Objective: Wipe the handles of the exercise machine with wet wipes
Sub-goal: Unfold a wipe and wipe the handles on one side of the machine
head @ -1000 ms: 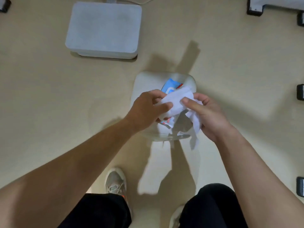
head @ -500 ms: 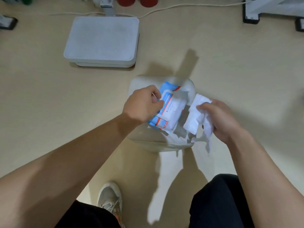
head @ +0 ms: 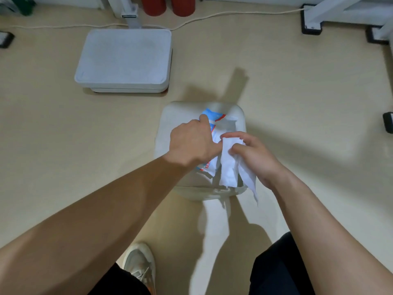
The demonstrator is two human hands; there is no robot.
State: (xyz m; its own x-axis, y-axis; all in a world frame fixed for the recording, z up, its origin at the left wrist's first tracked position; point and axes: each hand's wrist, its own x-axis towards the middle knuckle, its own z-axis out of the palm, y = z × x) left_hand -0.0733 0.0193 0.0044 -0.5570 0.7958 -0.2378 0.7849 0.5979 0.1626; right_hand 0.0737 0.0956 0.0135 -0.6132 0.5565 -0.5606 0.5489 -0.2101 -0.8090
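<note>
A blue, white and red wet wipe pack [head: 213,122] lies on a white stool [head: 180,116] in the middle of the floor. My left hand [head: 191,143] presses down on the pack, fingers spread over it and covering most of it. My right hand [head: 253,156] pinches a white wet wipe [head: 228,169] that hangs crumpled over the stool's near right corner, close against my left thumb. The exercise machine's white frame legs with black feet [head: 311,20] show only at the top right; no handles are in view.
A grey square platform [head: 125,60] sits on the beige floor at the back left, with a white cable [head: 202,18] and two red cylinders [head: 168,5] behind it. More black feet [head: 388,124] stand at the right edge. My shoe [head: 139,265] is below the stool.
The wipe has come free of the pack into my right hand, which then drew back close to my left hand. My left hand stayed on the pack. The view tilted up a little.
</note>
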